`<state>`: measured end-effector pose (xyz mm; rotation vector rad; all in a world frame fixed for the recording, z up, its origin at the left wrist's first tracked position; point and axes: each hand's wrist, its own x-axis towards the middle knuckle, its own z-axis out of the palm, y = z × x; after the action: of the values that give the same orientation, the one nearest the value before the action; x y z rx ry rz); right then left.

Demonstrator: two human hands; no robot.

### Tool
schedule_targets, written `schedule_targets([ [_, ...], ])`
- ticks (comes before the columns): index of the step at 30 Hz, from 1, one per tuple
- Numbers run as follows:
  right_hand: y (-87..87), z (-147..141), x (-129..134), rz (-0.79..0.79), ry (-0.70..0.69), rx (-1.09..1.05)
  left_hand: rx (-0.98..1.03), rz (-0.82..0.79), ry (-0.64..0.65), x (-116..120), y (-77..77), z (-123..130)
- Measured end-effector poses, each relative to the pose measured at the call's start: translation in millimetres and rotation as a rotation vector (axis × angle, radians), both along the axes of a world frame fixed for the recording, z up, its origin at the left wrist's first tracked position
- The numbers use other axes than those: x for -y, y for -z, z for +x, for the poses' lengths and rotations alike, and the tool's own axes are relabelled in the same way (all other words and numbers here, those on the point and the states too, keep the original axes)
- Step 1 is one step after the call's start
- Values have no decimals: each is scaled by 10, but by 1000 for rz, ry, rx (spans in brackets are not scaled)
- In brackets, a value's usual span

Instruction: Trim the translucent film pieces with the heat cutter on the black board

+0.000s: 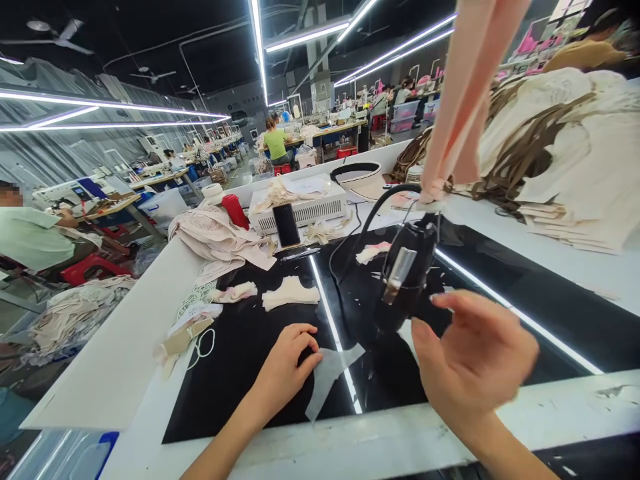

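My left hand (287,360) rests low over the black tabletop, with thumb and forefinger pinched at the upper left edge of a thin, translucent white cut piece (327,380). That piece is curved and lies mostly flat. On the right, my right hand (467,353) is raised with its thumb and forefinger apart and nothing visible between them. It is beside a black corded hand tool (406,273) with a metal plate, hanging from a knotted pink fabric strip (463,100). Another white scrap (407,337) shows near the right thumb, partly hidden.
A cream stack of cut fabric (291,293) lies beyond my left hand. Behind it stand a phone (286,225) and a white vented box (303,210). Fabric heaps (220,237) sit left, tall cream piles (575,160) right. A person in green (276,141) sits further off.
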<state>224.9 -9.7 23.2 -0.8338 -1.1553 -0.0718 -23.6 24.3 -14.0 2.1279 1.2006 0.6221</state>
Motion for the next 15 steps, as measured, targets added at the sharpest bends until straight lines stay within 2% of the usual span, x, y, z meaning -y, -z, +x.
schedule_targets([
  [1,22,5,47,9,-46,113,23,-21,-3,3,-7,14],
  [4,100,-70,116,-171,-272,587,103,-88,-5,19,-44,42],
  [6,175,-165,74,-287,-348,751,158,-153,-2,32,-78,48],
  [11,323,-300,-182,-613,-586,744,312,-349,-5,-23,-142,9],
  [15,275,-308,-332,-826,-696,566,447,-467,-48,-148,-168,-68],
])
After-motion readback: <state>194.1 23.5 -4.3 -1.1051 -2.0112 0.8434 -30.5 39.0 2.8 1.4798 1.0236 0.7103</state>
